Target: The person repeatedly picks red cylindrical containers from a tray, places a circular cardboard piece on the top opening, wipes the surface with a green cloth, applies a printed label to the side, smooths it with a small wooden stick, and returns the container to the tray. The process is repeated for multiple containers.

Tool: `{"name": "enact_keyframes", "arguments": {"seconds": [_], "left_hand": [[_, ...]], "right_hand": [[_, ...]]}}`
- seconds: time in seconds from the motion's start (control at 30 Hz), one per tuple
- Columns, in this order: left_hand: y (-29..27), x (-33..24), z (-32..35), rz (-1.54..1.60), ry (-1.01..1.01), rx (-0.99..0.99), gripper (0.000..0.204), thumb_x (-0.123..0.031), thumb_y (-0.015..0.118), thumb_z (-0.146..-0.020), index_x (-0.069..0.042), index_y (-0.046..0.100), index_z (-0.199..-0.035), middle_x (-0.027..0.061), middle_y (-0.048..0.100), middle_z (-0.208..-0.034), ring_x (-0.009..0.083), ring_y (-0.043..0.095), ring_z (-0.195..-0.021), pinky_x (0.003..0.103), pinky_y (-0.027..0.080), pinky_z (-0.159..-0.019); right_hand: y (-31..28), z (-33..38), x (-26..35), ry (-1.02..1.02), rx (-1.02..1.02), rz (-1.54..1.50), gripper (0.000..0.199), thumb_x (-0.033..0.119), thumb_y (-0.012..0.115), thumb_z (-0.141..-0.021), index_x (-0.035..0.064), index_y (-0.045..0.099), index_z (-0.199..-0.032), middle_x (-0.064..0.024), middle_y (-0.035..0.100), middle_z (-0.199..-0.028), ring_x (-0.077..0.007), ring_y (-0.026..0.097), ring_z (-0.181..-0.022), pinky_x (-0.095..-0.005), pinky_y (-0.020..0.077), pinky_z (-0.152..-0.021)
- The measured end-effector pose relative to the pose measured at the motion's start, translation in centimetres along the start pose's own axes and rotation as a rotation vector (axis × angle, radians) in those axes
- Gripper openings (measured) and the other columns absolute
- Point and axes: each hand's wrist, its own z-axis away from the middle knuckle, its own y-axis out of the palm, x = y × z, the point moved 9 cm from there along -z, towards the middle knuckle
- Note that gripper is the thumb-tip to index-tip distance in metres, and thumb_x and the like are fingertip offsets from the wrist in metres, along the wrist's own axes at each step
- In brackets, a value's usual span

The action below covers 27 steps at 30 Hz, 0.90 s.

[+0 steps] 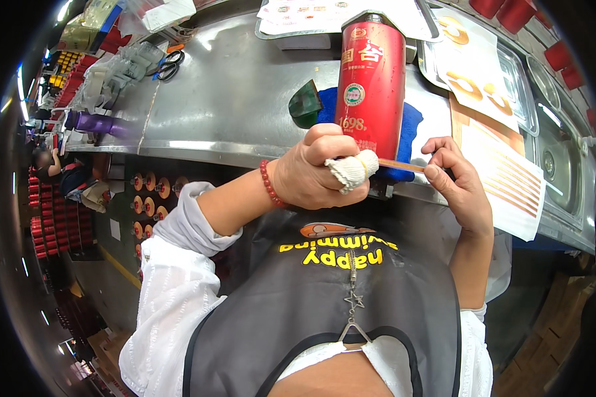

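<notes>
My left hand (318, 164) is closed round a bunched white knitted cloth (352, 170), which pokes out between its fingers. Between thumb and fingers, my right hand (458, 184) pinches the end of a narrow gold-orange strip (402, 165). The strip's other end reaches the cloth, where my left hand hides the contact. Just beyond both hands a tall red bottle (371, 86) with a dark cap and water drops on it rests on a blue cloth (410, 124). Beside the bottle, on its left, is a dark green wedge-shaped piece (306, 104).
At right, white backing paper (533, 221) carries several gold strips, and a sheet (453, 30) bears gold ring-shaped labels. A metal sink (566, 165) lies beyond. Scissors (170, 65) and a purple bottle (96, 123) are on the left part of the metal table (232, 86).
</notes>
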Motion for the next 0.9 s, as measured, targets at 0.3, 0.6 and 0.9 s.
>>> {"name": "enact_keyframes", "arguments": {"seconds": [0.3,0.6,0.9], "left_hand": [[0.4,-0.1,0.1,-0.072,0.069,0.005,0.045,-0.01,0.076,-0.065,-0.014,0.066,-0.109,-0.0026,0.056,-0.114,0.0185,0.046,-0.101,0.033,0.042,-0.082],[0.6,-1.0,-0.7,-0.222,0.108,-0.043,0.023,-0.009,0.07,-0.061,-0.023,0.063,-0.078,-0.0057,0.063,-0.113,0.0202,0.045,-0.097,0.036,0.039,-0.077],[1.4,-0.9,-0.5,-0.199,0.101,-0.048,0.028,-0.011,0.072,-0.059,-0.025,0.066,-0.082,-0.0066,0.062,-0.116,0.0216,0.043,-0.097,0.037,0.038,-0.077]], "right_hand": [[0.1,0.0,0.1,0.018,0.011,-0.037,0.024,0.022,0.068,-0.095,0.0039,0.057,-0.082,-0.007,0.051,-0.11,-0.0167,0.047,-0.107,-0.0288,0.0367,-0.095],[0.2,-0.1,-0.1,-0.011,-0.002,-0.007,0.029,0.027,0.067,-0.096,0.0055,0.055,-0.081,-0.005,0.051,-0.112,-0.0121,0.045,-0.098,-0.0233,0.0369,-0.081],[0.2,-0.2,-0.5,-0.001,0.003,0.006,0.027,0.025,0.066,-0.095,0.0055,0.055,-0.08,-0.0052,0.051,-0.111,-0.012,0.045,-0.1,-0.0234,0.0372,-0.083]]}}
